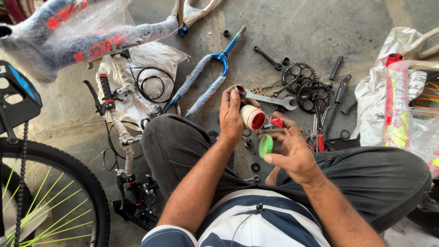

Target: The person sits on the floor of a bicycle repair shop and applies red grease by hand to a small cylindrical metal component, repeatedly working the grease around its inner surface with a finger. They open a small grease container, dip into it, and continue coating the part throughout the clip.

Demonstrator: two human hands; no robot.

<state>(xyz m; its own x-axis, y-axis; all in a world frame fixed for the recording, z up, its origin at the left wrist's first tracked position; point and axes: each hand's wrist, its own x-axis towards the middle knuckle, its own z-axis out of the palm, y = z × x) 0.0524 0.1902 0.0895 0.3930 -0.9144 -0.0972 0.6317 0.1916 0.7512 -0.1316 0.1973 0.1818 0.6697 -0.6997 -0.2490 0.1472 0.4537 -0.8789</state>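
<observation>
**Open tub in one hand, lid in the other**

We sit on the concrete floor point(297, 27) with bike parts spread in front of our knees. Our left hand point(231, 116) grasps a small tub point(252, 117), tipped on its side so its red inside faces the right hand; the fingers wrap around its far end, and one fingertip looks smeared with something dark. Our right hand point(292, 151) pinches a green lid point(265, 146) between thumb and fingers, held on edge just below the tub's mouth and apart from it. A red piece point(276, 121) shows just behind the right fingers; we cannot tell whether the hand holds it.

On the floor beyond the hands lie a spanner point(274, 99), two chainrings point(305, 84), a blue fork point(215, 73) in wrap, and small nuts and washers point(255, 167) between our legs. A wrapped frame point(91, 32) fills the far left corner, and a wheel point(68, 183) stands at the near left.

We judge the risks plain: the tub is open and tilted, so its contents could slide out onto our trousers or the gritty floor. The lid sits in a light fingertip pinch; greasy fingers could let it slip and roll among the loose parts, where it would pick up dirt.
</observation>
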